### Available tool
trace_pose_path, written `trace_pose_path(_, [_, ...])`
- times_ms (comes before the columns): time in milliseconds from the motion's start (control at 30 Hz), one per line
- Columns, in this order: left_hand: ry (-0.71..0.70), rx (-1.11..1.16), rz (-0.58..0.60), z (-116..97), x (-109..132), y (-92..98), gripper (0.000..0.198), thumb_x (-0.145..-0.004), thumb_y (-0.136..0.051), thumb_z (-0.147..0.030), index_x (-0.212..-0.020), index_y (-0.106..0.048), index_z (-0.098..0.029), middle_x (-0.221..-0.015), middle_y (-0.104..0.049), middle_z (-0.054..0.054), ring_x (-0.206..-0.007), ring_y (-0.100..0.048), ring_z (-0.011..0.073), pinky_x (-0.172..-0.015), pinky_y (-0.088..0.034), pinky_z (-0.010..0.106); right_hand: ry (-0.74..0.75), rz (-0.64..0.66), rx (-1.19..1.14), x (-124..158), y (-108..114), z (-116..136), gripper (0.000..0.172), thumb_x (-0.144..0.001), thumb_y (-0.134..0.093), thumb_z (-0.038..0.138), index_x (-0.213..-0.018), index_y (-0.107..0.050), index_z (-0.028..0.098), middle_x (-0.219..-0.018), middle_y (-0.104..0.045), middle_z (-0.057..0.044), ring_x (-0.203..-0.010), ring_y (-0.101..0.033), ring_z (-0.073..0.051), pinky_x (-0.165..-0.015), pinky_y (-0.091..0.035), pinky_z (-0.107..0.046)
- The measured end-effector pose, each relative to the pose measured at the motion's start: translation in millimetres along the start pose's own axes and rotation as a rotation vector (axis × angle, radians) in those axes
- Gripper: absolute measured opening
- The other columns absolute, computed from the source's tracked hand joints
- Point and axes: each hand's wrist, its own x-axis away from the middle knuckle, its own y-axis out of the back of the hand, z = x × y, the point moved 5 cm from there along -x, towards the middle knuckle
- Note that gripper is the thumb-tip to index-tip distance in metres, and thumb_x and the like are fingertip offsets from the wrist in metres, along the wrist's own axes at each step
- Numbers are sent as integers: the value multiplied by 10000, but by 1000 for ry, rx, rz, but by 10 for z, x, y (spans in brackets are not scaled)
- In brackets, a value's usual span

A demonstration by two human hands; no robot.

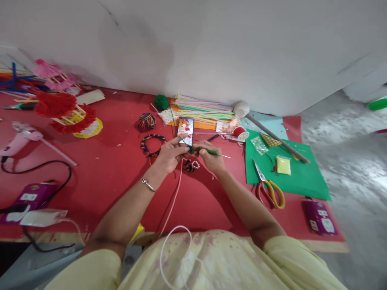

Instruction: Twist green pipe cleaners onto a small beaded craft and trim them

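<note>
Green yarn forms one small, knotted crochet piece (pixel 190 149), held just at the near edge of the single smartphone (pixel 185 128). Thumb and fingers of the left hand (pixel 171 154) pinch it; the right hand (pixel 213 161) has its fingers closed round one crochet hook (pixel 213 152), smooth green handle, thin metal end pointing right. Nearer the person than the phone lie one dark multicoloured yarn bundle (pixel 189 166) and one loop of round white beads (pixel 196 164). Left of the phone are one braided yarn ring (pixel 143 150) and two wound balls, a striped yarn ball (pixel 147 121) and a fuzzy green yarn ball (pixel 161 102); between these and the phone sits one packet of white beads (pixel 167 117). Behind the phone, many slim pastel strips (pixel 205 108), too many to count, lie flat. To its right come one spool of red thread (pixel 241 134), then one pair of steel scissors (pixel 266 183) with one red and one yellow handle loop, partly on one green sheet (pixel 311 181).
</note>
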Motion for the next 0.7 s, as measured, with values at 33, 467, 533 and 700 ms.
trace_pose_path(33, [3, -5, 1, 3, 1, 2, 726, -555, -868, -119, -1254, -681, -162, -678, -638, -57, -581, -616, 75, -593, -513, 196, 19, 7, 18, 5, 17, 25, 349, -869, -726, 524, -1063, -792, 242, -994, -719, -69, -799, -686, -156, -704, -593, -307])
trace_pose_path(467, [-18, -49, -8, 0, -3, 9, 663, -548, -861, -100, -1191, -700, -131, -688, -645, -47, -589, -623, 78, -585, -498, 192, 193, 82, 215, -3, 96, 328, 261, -890, -728, 432, -1074, -794, 259, -951, -781, -63, -881, -733, -179, -814, -592, -315])
trace_pose_path(533, [-9, -51, -6, -7, 7, 3, 669, -549, -858, -103, -1198, -698, -129, -688, -641, -49, -584, -621, 80, -581, -500, 197, 221, 94, 232, -6, 102, 355, 254, -892, -729, 414, -1084, -792, 261, -965, -782, -65, -895, -733, -176, -824, -587, -303])
trace_pose_path(700, [8, -83, -5, -30, 18, 1, 654, -547, -851, -105, -1184, -704, -119, -694, -657, -35, -588, -637, 96, -573, -511, 205, 288, 136, 342, 25, 117, 390, 261, -883, -748, 369, -1119, -780, 261, -1025, -779, -72, -937, -733, -189, -860, -589, -317])
